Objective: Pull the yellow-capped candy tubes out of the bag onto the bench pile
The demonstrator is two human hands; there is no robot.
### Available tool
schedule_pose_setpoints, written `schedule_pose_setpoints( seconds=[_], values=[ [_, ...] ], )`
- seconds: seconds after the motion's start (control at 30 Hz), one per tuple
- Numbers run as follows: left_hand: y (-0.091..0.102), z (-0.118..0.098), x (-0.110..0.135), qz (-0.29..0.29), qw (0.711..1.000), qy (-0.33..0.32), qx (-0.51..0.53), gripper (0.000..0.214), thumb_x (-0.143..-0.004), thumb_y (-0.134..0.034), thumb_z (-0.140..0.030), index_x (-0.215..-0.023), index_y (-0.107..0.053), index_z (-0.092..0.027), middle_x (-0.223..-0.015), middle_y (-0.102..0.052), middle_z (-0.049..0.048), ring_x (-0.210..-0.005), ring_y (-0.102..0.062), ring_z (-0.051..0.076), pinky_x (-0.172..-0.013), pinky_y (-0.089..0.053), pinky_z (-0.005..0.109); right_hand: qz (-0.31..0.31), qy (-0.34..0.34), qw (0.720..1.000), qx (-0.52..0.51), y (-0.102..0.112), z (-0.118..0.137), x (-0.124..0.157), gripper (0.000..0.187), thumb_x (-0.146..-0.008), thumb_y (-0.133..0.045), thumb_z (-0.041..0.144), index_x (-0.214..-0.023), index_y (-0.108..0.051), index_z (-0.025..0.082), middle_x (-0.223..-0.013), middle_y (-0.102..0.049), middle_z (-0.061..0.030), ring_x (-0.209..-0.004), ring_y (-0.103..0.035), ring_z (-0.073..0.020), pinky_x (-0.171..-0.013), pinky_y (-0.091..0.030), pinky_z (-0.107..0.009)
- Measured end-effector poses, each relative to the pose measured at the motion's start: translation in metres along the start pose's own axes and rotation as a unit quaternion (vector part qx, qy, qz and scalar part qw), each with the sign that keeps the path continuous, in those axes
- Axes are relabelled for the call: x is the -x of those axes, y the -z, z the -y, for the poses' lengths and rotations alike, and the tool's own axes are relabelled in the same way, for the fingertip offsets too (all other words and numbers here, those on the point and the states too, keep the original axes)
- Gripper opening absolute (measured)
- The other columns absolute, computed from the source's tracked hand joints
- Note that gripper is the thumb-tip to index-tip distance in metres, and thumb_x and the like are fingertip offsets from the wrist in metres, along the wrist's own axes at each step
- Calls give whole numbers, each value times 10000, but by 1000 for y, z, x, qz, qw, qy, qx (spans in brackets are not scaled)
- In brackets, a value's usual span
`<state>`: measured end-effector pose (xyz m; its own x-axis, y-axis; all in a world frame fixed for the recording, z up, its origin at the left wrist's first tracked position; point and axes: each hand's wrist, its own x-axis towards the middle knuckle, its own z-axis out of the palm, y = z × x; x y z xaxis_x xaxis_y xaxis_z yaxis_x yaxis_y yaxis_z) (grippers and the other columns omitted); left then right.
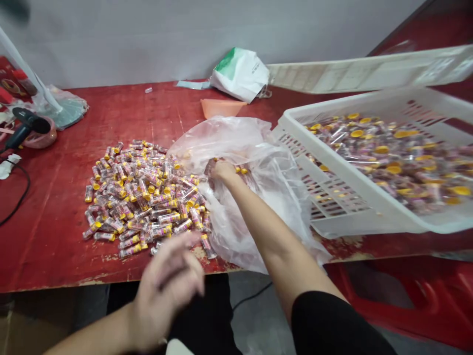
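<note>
A large pile of small clear tubes with yellow caps (144, 195) lies on the red table. Beside it spreads a translucent plastic bag (266, 217), with more tubes inside its mouth. My right hand (222, 170) reaches into that mouth among the tubes; its fingers are hidden, so I cannot see whether they grip any. Blurred by motion, my left hand (172, 291) hovers at the table's front edge, just short of the pile. Its fingers are loosely bent and apart, with nothing visible in them.
A white slotted crate (347, 180) full of yellow-capped pieces stands tilted on the right. Behind the bag are an orange scoop-like tray (221, 108) and a white-green bag (242, 74). A black hair-dryer-like tool (27, 128) and a lamp base (70, 111) occupy the left.
</note>
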<state>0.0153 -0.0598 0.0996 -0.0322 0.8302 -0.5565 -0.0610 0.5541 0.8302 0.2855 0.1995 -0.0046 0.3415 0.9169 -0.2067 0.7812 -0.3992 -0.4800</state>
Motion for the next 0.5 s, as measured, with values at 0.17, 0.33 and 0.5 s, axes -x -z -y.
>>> schedule_pose_setpoints(
  seconds=[0.17, 0.33, 0.5],
  values=[
    [-4, 13, -61, 100, 950, -29, 295, 355, -750, -769, -254, -1094, -704, -195, -1051, -719, 88, -882, -668, 174, -793, -543, 313, -4, 58, 985, -162, 16, -16, 83, 324, -998, -479, 358, -1135, -597, 89, -1040, -663, -125, -870, -660, -174, -774, -559, -322],
    [-8, 31, -76, 78, 942, -53, 321, 329, -734, -806, -298, -1019, -701, -173, -1067, -739, 96, -1049, -671, 237, -888, -539, 378, 87, 146, 920, -352, -26, -6, 210, 367, -796, -702, 501, -960, -663, 175, -679, -604, 26, -597, -577, -127, -568, -508, -256],
    [-13, 35, -69, 83, 952, -59, 289, 340, -685, -841, -324, -947, -715, -146, -964, -755, 102, -993, -690, 242, -855, -543, 357, 42, 182, 845, -500, -61, 20, 259, 215, -795, -742, 391, -786, -712, 178, -692, -622, -2, -620, -549, -128, -581, -464, -253]
  ],
)
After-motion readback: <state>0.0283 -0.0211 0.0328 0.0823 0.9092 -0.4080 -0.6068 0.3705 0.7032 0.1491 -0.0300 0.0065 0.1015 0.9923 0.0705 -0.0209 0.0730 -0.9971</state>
